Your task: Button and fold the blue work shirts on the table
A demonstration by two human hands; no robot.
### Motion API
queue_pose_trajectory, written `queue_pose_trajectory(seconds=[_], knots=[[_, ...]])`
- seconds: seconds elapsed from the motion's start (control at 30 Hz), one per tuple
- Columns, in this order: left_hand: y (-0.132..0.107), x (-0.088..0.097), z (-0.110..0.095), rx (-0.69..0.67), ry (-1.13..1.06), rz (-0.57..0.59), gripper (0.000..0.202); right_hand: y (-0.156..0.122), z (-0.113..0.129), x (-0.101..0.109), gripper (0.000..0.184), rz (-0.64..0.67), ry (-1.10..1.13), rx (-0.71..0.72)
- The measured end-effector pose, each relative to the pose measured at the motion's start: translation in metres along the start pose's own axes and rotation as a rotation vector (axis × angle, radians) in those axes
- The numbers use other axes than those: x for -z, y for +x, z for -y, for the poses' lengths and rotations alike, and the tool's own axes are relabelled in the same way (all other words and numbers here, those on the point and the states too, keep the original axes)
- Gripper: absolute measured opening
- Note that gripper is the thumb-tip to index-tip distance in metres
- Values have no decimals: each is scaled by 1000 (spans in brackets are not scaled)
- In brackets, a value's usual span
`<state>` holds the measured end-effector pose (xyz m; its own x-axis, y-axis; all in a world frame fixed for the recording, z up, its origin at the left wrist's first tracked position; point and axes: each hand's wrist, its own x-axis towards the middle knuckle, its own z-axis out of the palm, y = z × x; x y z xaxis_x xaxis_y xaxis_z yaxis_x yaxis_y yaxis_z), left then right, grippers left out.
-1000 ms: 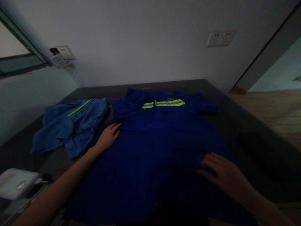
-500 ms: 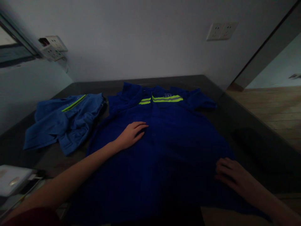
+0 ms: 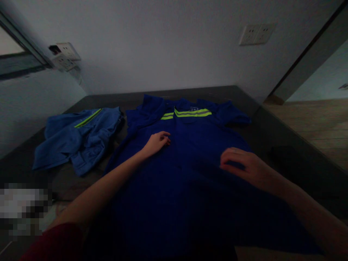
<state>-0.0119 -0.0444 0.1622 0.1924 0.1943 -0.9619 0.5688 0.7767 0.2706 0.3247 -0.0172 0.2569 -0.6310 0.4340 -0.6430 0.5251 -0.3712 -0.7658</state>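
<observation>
A dark blue shirt [image 3: 185, 181] with yellow-green reflective stripes lies spread flat on the dark table [image 3: 272, 127], collar away from me. My left hand [image 3: 157, 141] rests on its upper middle, fingers curled and pinched on the cloth near the placket. My right hand [image 3: 246, 167] hovers over or touches the shirt's right middle, fingers bent downward; the dim light hides whether it holds cloth.
A second, lighter blue shirt [image 3: 78, 136] with a yellow-green stripe lies crumpled at the table's left. A blurred pale object [image 3: 21, 203] sits at the near left. Wall sockets [image 3: 255, 33] are behind the table; a wooden floor [image 3: 320, 123] lies to the right.
My right hand moved from the shirt's lower right edge up and inward to its middle. My left hand slid from the shirt's left side to the centre and curled its fingers.
</observation>
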Motion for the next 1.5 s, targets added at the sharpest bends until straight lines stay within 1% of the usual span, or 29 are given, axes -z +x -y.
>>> queue_pose_trajectory(seconds=[0.03, 0.07, 0.1, 0.13, 0.2, 0.27, 0.3, 0.37, 0.47, 0.53, 0.63, 0.7, 0.77, 0.87, 1.0, 1.13, 1.3, 1.4, 1.5], knots=[[9, -3, -4, 124, -89, 19, 23, 25, 4, -5, 28, 34, 17, 50], [18, -7, -8, 223, -154, 38, 19, 50, 5, -13, 26, 40, 14, 92], [26, -10, -11, 292, -194, 52, 15, 74, 3, -22, 24, 28, -11, 110], [33, -13, -13, 327, -210, 60, 13, 97, -1, -32, 21, 13, -45, 105], [43, -17, -15, 333, -199, 73, 15, 138, -16, -54, 15, -41, -97, 51], [48, -18, -15, 334, -186, 89, 20, 169, -33, -75, 13, -99, -99, -19], [49, -18, -14, 328, -179, 96, 21, 179, -41, -84, 13, -120, -97, -55], [49, -18, -11, 290, -172, 97, 22, 191, -53, -98, 12, -137, -88, -111], [43, -19, -4, 192, -181, 64, 12, 195, -62, -109, 10, -143, -70, -127], [38, -20, 3, 84, -188, 21, 3, 193, -66, -112, 8, -155, -20, -85], [33, -23, 12, -84, -182, -61, 8, 188, -69, -114, 7, -195, 119, -20], [33, -26, 15, -128, -176, -102, 11, 187, -72, -115, 10, -213, 196, -4], [35, -27, 17, -132, -179, -121, 11, 186, -74, -115, 13, -209, 227, -8], [37, -27, 17, -133, -183, -116, 11, 189, -76, -115, 14, -184, 219, -21], [37, -27, 15, -128, -147, -117, 10, 194, -77, -113, 13, -112, 218, -5], [36, -27, 11, -87, -124, -167, 10, 200, -76, -110, 14, -74, 229, -10], [36, -27, 4, -51, -98, -210, 13, 206, -74, -111, 12, -93, 218, 30], [37, -26, 5, -44, -110, -211, 13, 205, -74, -111, 12, -121, 229, 48], [39, -26, 8, -54, -112, -199, 11, 202, -75, -111, 11, -129, 237, 30]])
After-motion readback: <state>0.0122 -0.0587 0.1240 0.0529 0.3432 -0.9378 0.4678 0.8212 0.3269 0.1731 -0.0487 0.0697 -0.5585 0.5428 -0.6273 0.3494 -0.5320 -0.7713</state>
